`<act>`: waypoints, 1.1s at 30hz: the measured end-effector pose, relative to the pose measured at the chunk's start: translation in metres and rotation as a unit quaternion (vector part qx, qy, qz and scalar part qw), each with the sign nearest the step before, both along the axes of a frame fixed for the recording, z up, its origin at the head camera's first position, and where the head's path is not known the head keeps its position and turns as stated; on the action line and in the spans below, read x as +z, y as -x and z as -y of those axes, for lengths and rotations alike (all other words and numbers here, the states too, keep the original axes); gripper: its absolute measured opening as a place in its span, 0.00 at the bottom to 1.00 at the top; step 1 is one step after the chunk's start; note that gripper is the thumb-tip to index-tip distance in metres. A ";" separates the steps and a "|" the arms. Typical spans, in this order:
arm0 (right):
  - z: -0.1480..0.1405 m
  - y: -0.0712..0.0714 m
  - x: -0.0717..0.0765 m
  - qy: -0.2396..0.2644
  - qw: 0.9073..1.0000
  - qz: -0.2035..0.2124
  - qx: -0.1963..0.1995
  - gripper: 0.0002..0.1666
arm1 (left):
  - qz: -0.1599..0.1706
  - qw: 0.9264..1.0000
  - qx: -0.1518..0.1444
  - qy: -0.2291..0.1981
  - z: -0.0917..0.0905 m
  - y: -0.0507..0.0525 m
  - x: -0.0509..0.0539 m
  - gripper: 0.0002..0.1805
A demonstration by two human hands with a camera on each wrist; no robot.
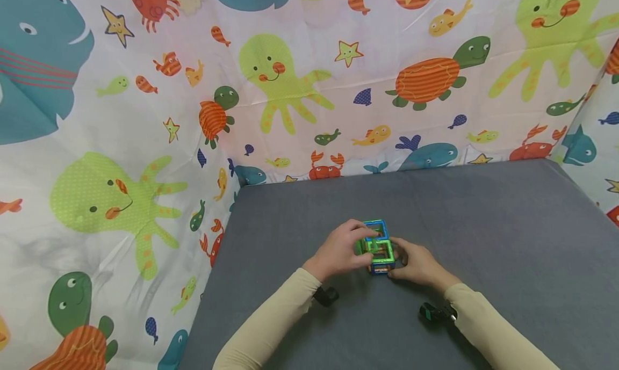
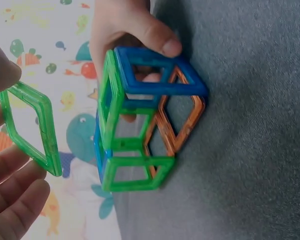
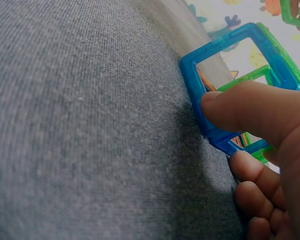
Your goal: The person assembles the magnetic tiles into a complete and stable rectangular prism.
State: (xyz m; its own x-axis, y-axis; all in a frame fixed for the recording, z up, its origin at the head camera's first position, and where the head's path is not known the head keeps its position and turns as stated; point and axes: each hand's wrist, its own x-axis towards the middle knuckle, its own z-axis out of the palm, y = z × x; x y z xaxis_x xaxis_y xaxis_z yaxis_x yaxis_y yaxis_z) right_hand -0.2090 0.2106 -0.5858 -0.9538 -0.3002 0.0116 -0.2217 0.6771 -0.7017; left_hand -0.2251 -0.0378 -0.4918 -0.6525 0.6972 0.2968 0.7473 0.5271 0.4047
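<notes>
My left hand [image 1: 338, 252] pinches a green square magnetic tile [image 2: 49, 131] between thumb and fingers. In the left wrist view that tile is held apart from a small structure of magnetic tiles [image 2: 162, 90], with a gap between them. The structure stands on the grey table and joins blue, green and orange square frames; the orange tiles [image 2: 164, 125] lie low against the cloth. At its near right side my right hand [image 1: 418, 265] grips it, thumb [image 3: 240, 107] pressed on a blue tile [image 3: 190, 80]. Some right fingers are hidden behind the frames.
A grey cloth-covered table [image 1: 483, 225] spreads around the structure. Behind and to the left hangs a white curtain [image 1: 309, 144] printed with sea animals. Dark wrist cameras, one on the left [image 1: 326, 296] and one on the right [image 1: 435, 313], sit at the cuffs.
</notes>
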 end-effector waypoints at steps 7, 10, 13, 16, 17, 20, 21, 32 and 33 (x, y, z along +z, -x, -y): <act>0.001 0.001 0.000 -0.004 1.000 0.011 -0.004 0.54 | 0.015 0.999 0.013 -0.050 0.006 0.007 -0.009 0.25; 0.000 0.001 0.000 -0.002 1.000 0.011 -0.005 0.54 | 0.032 0.996 0.017 -0.084 0.008 0.009 -0.012 0.25; 0.000 0.001 0.000 0.000 1.000 0.008 -0.003 0.54 | 0.042 0.992 0.023 -0.113 0.009 0.012 -0.016 0.24; 0.000 0.001 0.000 0.000 1.000 0.010 -0.005 0.54 | 0.051 0.989 0.030 -0.132 0.011 0.014 -0.020 0.23; 0.000 0.001 -0.001 -0.002 1.000 0.010 -0.005 0.54 | 0.059 0.988 0.033 -0.136 0.011 0.015 -0.021 0.23; 0.000 0.000 -0.001 -0.003 1.000 0.011 -0.006 0.54 | 0.073 0.986 0.039 -0.145 0.013 0.015 -0.024 0.24; 0.000 0.000 -0.001 -0.004 1.000 0.011 -0.006 0.54 | 0.075 0.985 0.041 -0.147 0.013 0.015 -0.026 0.23; 0.002 0.000 0.001 -0.004 1.000 0.014 -0.012 0.53 | 0.081 0.983 0.052 -0.158 0.013 0.010 -0.052 0.22; 0.003 0.000 0.002 -0.004 1.000 0.015 -0.014 0.53 | 0.083 0.982 0.051 -0.162 0.013 0.009 -0.054 0.22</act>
